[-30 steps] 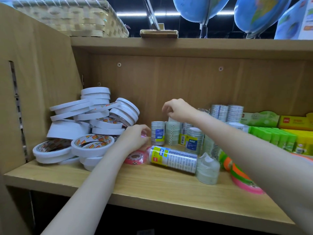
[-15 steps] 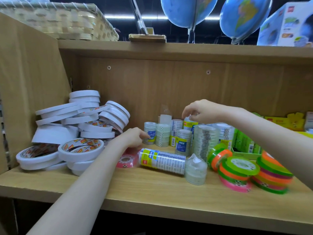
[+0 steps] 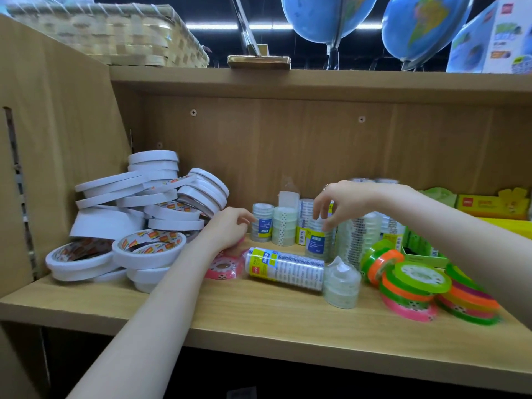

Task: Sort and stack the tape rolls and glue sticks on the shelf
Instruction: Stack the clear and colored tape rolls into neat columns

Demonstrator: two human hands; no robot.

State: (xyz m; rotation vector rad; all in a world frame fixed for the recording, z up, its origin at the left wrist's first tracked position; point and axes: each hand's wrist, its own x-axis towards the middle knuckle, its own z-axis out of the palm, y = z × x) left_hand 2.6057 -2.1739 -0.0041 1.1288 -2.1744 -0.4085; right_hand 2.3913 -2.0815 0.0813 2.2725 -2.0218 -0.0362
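Left hand, fingers loosely curled and holding nothing, rests by the tumbled white tape rolls at the shelf's left, while the right hand, fingers spread and empty, hovers over slick, light shrink-wrapped clear tape stacks, best gripped round their sides.

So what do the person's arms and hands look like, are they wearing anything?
Both arms are bare right up to the frame's edge: no sleeves, no gloves and no watch show. The left hand wears nothing. The right hand seems to have a small ring on one finger, too blurred to be sure.
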